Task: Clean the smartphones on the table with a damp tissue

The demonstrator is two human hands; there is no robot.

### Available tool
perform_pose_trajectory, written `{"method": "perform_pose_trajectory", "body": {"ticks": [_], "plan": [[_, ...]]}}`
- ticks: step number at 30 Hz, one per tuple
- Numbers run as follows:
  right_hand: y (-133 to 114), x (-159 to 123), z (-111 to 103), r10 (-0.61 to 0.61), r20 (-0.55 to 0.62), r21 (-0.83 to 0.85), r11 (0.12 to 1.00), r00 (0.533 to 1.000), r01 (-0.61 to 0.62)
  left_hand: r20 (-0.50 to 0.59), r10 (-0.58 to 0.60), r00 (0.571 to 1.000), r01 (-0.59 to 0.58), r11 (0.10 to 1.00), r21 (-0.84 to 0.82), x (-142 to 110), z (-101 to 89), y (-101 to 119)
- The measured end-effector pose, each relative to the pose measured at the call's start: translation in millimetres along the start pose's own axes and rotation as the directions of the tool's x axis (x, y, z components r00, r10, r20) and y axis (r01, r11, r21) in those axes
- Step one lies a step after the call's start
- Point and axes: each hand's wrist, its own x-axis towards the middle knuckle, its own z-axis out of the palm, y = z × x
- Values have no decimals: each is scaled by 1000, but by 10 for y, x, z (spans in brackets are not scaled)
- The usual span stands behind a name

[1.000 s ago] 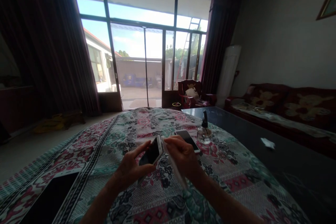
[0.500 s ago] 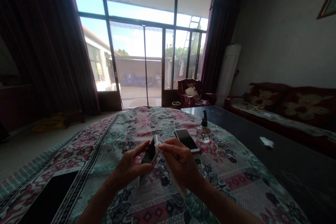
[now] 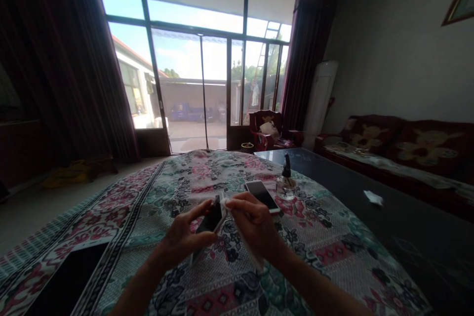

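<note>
You've got a white-backed phone point(image 3: 211, 219) tilted up on its edge in your left hand point(image 3: 185, 239), its dark screen turned toward your right hand point(image 3: 255, 224). Your left fingers point(image 3: 200, 210) curl around it and grip it by its edges, which leaves the face exposed. Your right fingers point(image 3: 240, 201) are closed on a white cloth point(image 3: 246, 237), pressing it to the phone's upper edge, with its tail hanging down. Just beyond, a second phone point(image 3: 261, 196) lies screen up on the floral quilted spread point(image 3: 122, 217). A dark slab device point(image 3: 66, 281) lies at lower left. To the right, a glass spray bottle point(image 3: 286, 185) stands at the edge of the dark glass worktop point(image 3: 351, 227), a white scrap point(image 3: 373, 198) lying further along. Glazed doors point(image 3: 192, 84) fill the upper middle, a red sofa point(image 3: 407, 143) the right.
</note>
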Motion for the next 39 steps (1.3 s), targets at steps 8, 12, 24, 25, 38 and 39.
{"method": "perform_pose_trajectory", "body": {"ticks": [8, 12, 24, 25, 38, 39], "plan": [[-19, 8, -6, 68, 10, 3, 998, 998, -68, -22, 6, 1000, -5, 999, 42, -9, 12, 23], [-18, 13, -18, 86, 22, 23, 996, 996, -86, -24, 18, 1000, -16, 999, 50, 4, 8, -15], [287, -26, -27, 283, -18, -26, 959, 959, -284, -180, -194, 965, 261, 804, 534, 47, -42, -136], [297, -35, -14, 283, -16, -32, 958, 959, -284, -182, -191, 965, 262, 781, 567, 39, -17, -155], [439, -170, 104, 529, 99, -132, 847, 843, -515, -292, -288, 912, 391, 825, 408, 79, -136, -287], [432, -176, 110, 549, 136, -128, 835, 825, -535, -286, -310, 907, 406, 828, 387, 80, -181, -302]]}}
